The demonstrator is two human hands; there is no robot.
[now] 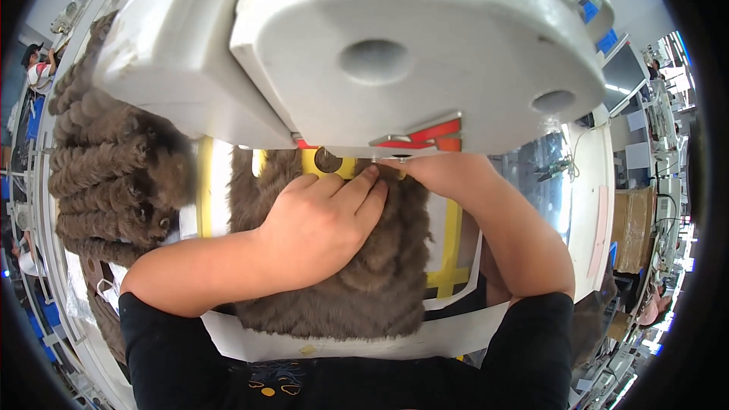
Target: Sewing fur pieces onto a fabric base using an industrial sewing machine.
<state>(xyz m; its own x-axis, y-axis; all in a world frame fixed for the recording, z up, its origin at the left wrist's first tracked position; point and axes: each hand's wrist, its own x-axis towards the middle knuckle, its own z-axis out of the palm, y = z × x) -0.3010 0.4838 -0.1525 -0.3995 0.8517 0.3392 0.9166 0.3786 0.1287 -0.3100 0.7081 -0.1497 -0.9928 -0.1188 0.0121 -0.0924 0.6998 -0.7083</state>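
In the head view, the left hand (323,224) lies flattened, fingers extended close together, on a piece of brown, long-piled furry fabric (391,281) that spreads beneath it and toward the person's body. The right hand (442,173) is at the fabric's far right edge, its fingertips partly hidden, so whether they pinch anything I cannot tell. Just beyond both hands looms a rounded, off-white machine head (456,53) with red markings. Well left of the left hand sits a pile of brown furry rolls (106,190).
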